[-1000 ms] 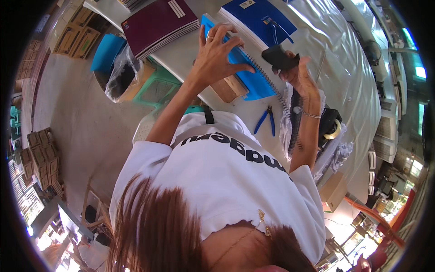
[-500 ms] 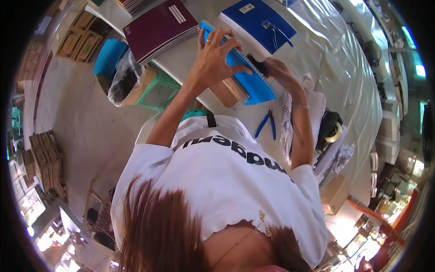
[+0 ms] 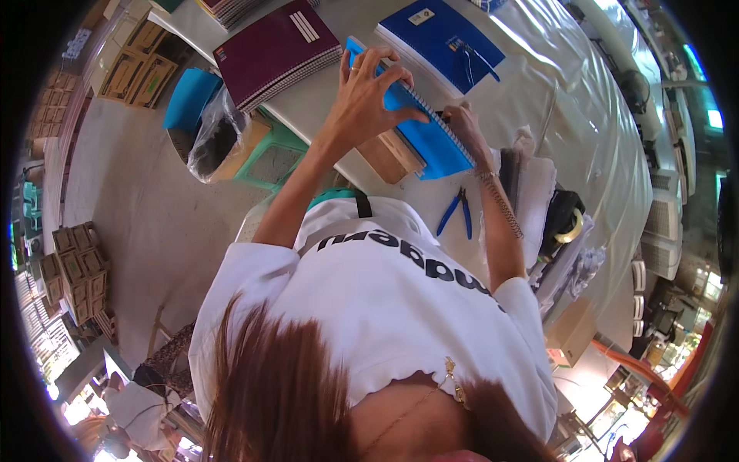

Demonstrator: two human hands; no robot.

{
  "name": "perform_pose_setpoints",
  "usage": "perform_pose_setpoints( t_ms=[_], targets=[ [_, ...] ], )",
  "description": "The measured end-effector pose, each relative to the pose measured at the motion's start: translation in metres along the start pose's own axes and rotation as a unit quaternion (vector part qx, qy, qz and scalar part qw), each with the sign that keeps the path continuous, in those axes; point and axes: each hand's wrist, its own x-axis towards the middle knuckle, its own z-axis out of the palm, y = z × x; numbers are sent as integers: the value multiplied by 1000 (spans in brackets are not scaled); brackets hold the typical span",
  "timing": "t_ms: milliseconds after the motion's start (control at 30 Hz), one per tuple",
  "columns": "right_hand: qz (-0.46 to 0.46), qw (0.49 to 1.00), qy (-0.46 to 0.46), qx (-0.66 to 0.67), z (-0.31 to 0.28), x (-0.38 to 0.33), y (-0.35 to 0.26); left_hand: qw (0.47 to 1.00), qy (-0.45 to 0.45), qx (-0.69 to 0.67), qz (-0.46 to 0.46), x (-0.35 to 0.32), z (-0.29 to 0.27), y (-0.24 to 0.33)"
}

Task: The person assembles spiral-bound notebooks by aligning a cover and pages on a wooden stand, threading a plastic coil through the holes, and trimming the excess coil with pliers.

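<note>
A light blue spiral notebook [image 3: 435,150] lies tilted at the table edge, its wire coil along the far right side. My left hand [image 3: 368,96] grips it, fingers curled over the upper part and thumb stretched across the cover. At the coil's edge my right hand [image 3: 466,127] is closed in a pinch; a small dark thing shows at its fingertips, too hidden to name. A dark coil-like line runs along my right forearm; whether it is a shadow or a thing I cannot tell. Blue-handled pliers [image 3: 456,212] lie near my right forearm. A brown wooden block [image 3: 391,156] sits beside the notebook.
A maroon notebook stack [image 3: 277,50] is at the far left; dark blue notebooks [image 3: 439,46], with a blue-handled tool on top, are beyond my hands. Clear wrap and a tape roll [image 3: 570,225] lie at the right. A plastic-lined box [image 3: 223,142] stands by a green stool [image 3: 269,158].
My right hand has moved slightly up and left along the coil and is less blurred. The left hand keeps its hold on the notebook.
</note>
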Motion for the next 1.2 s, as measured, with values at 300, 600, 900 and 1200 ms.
perform_pose_setpoints(
  t_ms=[300,600,900,1200],
  targets=[
    [14,994,-106,12,-48,13,-25,999,46,13,-23,-2,-7,-20],
    [53,893,-260,364,-124,35,-87,997,32,-32,-67,-10,-6,-41],
    [53,917,-246,309,-115,55,-76,997,24,-48,-55,-2,-8,-35],
    [-20,864,-184,467,-135,47,-108,993,10,-77,-90,-6,-22,-43]
  ],
)
